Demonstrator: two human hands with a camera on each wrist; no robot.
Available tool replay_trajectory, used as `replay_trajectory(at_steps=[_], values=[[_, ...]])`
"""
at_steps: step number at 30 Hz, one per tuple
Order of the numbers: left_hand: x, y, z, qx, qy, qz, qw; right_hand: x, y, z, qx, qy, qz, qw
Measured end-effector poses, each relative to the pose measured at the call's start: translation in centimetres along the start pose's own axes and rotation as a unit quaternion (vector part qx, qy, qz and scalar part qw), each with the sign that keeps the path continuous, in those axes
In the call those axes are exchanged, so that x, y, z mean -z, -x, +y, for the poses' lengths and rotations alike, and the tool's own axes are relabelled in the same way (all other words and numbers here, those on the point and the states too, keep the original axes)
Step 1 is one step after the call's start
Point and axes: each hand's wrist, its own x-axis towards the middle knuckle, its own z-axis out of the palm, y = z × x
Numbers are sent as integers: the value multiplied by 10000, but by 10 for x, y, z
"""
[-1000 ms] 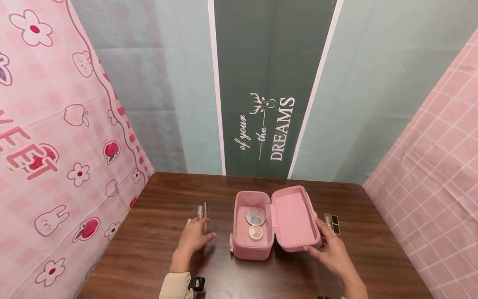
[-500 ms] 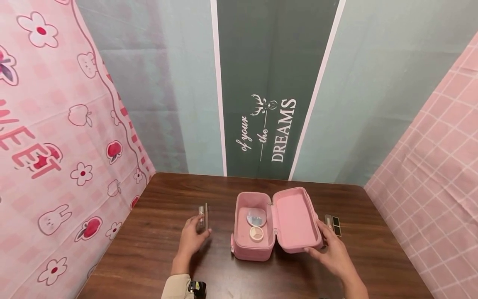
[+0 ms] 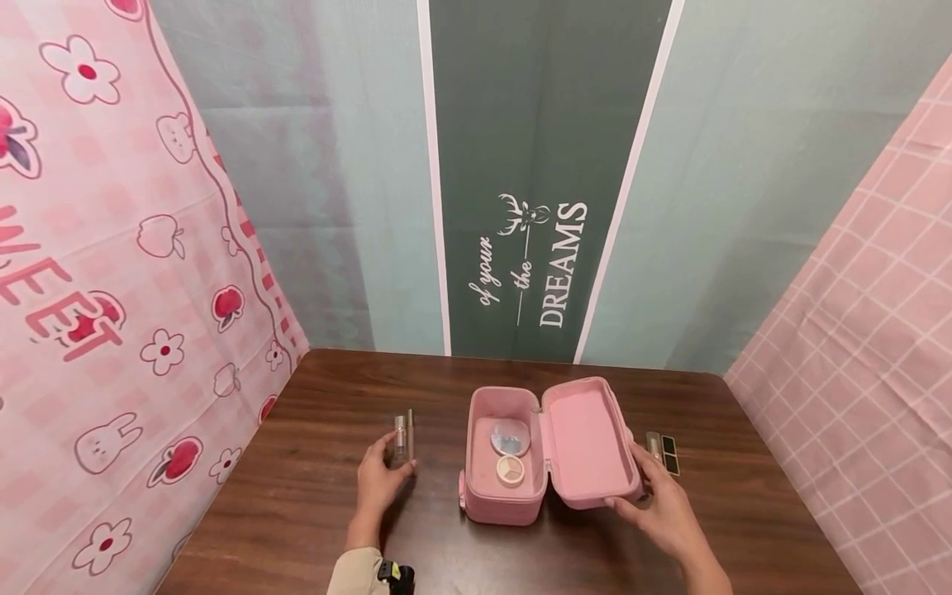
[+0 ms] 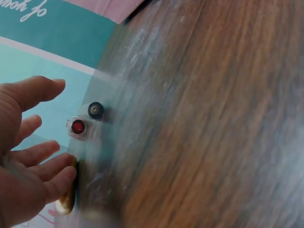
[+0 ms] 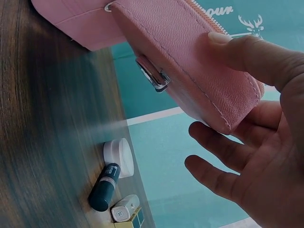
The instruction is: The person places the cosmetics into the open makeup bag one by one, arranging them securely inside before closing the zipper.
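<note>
A pink cosmetic case (image 3: 506,508) lies unzipped on the table, lid swung out to the right. In it are a shiny rounded item (image 3: 509,436) and a round palette in three sections (image 3: 510,470). My right hand (image 3: 662,508) holds the lid (image 5: 190,61) at its outer edge, thumb on one side and fingers on the other. My left hand (image 3: 381,481) reaches toward a clear tube (image 3: 400,438) and a slim pen-like stick (image 3: 411,438). The left wrist view shows its fingers spread, apart from both. A gold item (image 4: 69,194) lies behind its little finger.
Beyond the lid lie a tube (image 3: 654,445) and a dark palette with gold edges (image 3: 670,454). The right wrist view adds a white round jar (image 5: 118,156) and a dark green tube (image 5: 104,186). Printed cloths hang around the brown table (image 3: 297,512).
My left hand has drawn back slightly from over the clear tube and the slim stick, uncovering more of both. My right hand keeps its hold on the lid.
</note>
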Motion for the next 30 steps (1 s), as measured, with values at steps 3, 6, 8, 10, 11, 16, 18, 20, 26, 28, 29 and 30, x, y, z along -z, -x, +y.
replay_trajectory(at_steps=[3,6,8,10,11,16,18,20,26,28,29,30], values=[[-3,-2,1,550,-56,-214,9982,1,0,0,-58,-30,-31,10000],[-5,-5,1,1032,-95,-345,9940,1,0,0,-130,-21,-78,9999],[-7,-6,0,1206,-83,-342,9921,1,0,1,-171,-9,-95,9998],[-10,-8,-2,1292,-49,-283,9912,1,0,2,-167,11,-82,9998],[-12,-9,-3,1326,3,-247,9909,1,0,2,-165,13,-74,9998],[-18,-15,-5,1424,3,-63,9898,1,0,4,-99,16,-40,9999],[-19,-17,-4,1444,-102,-4,9895,1,0,4,-79,22,-30,10000],[-19,-20,-3,1474,-211,18,9888,1,0,3,-35,13,-20,10000],[-21,-26,-3,1473,-456,162,9879,1,-1,2,-30,14,-25,10000],[-22,-26,-4,1477,-490,183,9876,1,-1,2,-58,29,-27,10000],[-22,-26,-4,1491,-497,173,9874,1,0,2,-62,40,-26,10000],[-21,-26,-4,1505,-517,148,9871,1,0,3,-64,60,-29,10000]])
